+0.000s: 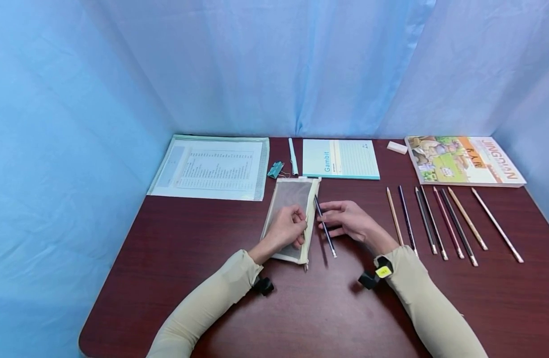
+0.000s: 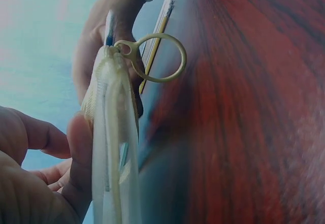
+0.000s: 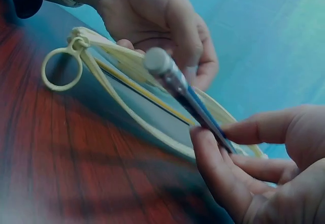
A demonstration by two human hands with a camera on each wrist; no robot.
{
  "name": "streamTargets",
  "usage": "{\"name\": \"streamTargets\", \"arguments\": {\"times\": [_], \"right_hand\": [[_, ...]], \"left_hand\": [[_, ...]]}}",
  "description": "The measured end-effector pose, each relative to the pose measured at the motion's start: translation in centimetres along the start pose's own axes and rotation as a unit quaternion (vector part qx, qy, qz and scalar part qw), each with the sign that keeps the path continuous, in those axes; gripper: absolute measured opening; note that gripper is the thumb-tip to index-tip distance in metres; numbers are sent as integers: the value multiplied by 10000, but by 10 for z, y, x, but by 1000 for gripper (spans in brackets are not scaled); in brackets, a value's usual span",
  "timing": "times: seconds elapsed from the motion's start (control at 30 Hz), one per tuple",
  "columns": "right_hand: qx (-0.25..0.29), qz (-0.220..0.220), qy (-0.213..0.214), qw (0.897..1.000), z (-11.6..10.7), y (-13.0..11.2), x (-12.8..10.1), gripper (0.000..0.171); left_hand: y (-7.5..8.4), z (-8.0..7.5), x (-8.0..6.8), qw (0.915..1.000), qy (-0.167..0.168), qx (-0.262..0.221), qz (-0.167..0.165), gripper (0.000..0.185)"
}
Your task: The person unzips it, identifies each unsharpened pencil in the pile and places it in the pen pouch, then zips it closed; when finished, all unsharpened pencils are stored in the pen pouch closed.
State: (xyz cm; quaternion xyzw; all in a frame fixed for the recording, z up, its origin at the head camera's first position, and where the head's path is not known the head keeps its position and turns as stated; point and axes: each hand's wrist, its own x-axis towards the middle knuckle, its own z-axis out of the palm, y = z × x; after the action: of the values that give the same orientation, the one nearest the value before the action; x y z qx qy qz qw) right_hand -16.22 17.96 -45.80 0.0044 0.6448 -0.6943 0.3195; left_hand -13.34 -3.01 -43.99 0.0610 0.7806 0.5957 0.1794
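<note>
A cream mesh zip pouch (image 1: 292, 191) lies at the table's middle, its long zip edge facing right. My left hand (image 1: 286, 226) pinches that edge and lifts it. In the right wrist view the pouch mouth (image 3: 137, 115) gapes; a yellow strip shows inside, and I cannot tell what it is. A ring-shaped zip pull (image 2: 184, 57) hangs at the near end. Beside the opening, my right hand (image 1: 352, 221) holds a dark blue pencil (image 1: 329, 239) between thumb and fingers. Its white eraser end (image 3: 157, 61) points toward me, and the far tip is at the pouch edge.
Several pencils (image 1: 458, 219) lie spread on the right. Behind them are a book (image 1: 462, 161) and an eraser (image 1: 397, 147). Along the back lie a notebook (image 1: 341, 159), a pale pen (image 1: 293, 156), a teal binder clip (image 1: 275, 169) and a document sleeve (image 1: 211, 169). Curtains border the table.
</note>
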Motion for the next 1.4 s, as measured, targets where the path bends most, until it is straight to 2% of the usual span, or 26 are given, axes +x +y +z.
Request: {"name": "streamTargets", "arguments": {"times": [0.23,0.37,0.5,0.77,0.93,1.1,1.3,1.4], "right_hand": [[49,-199,1009,9947,25,-5,13,58],[-25,-357,1367,9900,38,-6,18,59],[-172,-412,1534,9872,44,-4,19,59],[-199,-368,1463,9884,44,-3,14,52],[-320,-433,1414,9885,35,-4,4,49],[-639,-624,1451,9854,17,-10,-16,47],[-1107,-1028,1634,9749,-13,-23,-49,46],[-1164,-1289,1712,9698,-32,-27,-66,33]], "left_hand": [[0,0,1,10000,-24,39,16,7],[0,1,1,10000,0,52,-43,7],[1,1,1,10000,-16,45,-56,8],[0,2,1,10000,-37,42,-32,8],[0,3,1,10000,-57,38,-63,8],[0,3,1,10000,-53,-11,-38,7],[-1,2,1,10000,-46,-57,45,8],[-1,2,0,9999,-47,-76,72,8]]}}
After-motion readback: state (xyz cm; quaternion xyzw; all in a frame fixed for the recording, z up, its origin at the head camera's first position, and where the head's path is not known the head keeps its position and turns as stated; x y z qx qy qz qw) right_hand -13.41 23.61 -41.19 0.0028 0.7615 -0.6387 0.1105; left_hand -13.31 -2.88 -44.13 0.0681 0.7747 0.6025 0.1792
